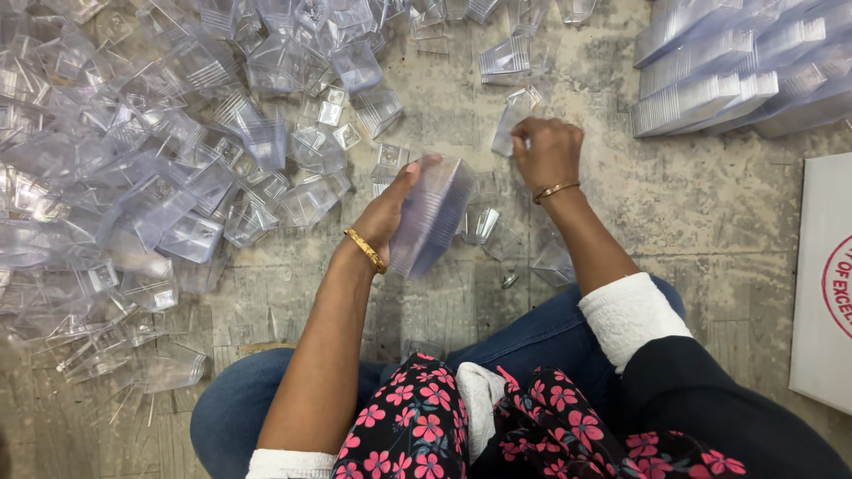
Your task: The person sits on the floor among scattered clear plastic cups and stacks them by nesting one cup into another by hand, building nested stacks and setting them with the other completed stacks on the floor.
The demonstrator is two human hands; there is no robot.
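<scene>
Left hand (388, 213) clamps a nested stack of clear ribbed plastic cups (432, 215) — right hand (548, 153) pinches one loose, glassy cup (512, 121) off the rough concrete floor (692, 195).

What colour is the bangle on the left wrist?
Gold; the bangle shows clearly in the head view.

A white cardboard box (821, 284) lies on the floor at three o'clock — flat, rectangular, with a round red stamp (839, 286) cut by the frame's edge.
</scene>
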